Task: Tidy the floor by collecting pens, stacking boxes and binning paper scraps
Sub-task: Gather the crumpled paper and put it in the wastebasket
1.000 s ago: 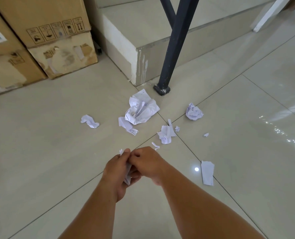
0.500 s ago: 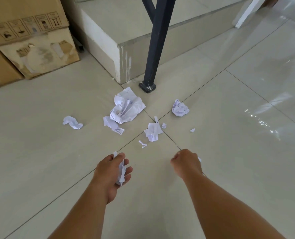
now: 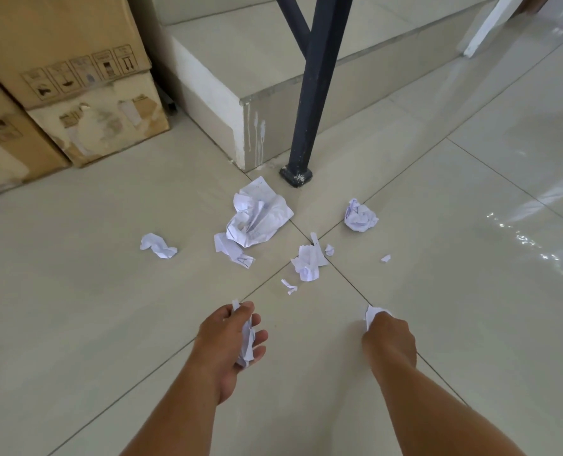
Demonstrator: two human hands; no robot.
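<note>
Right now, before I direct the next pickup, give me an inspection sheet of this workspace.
Surface: glossy tiled floor, glare at right.
Job's things: large crumpled sheet, paper ball, torn pieces and small scraps lie loose on the floor; cardboard boxes stacked at left; no pens or bin seen.
Clutter: nothing seen beyond the paper.
Hands: left hand holds a paper wad; right hand grips a white scrap.
Cables: nothing seen.
Surroundings: tiled step, dark metal post, white leg.
</note>
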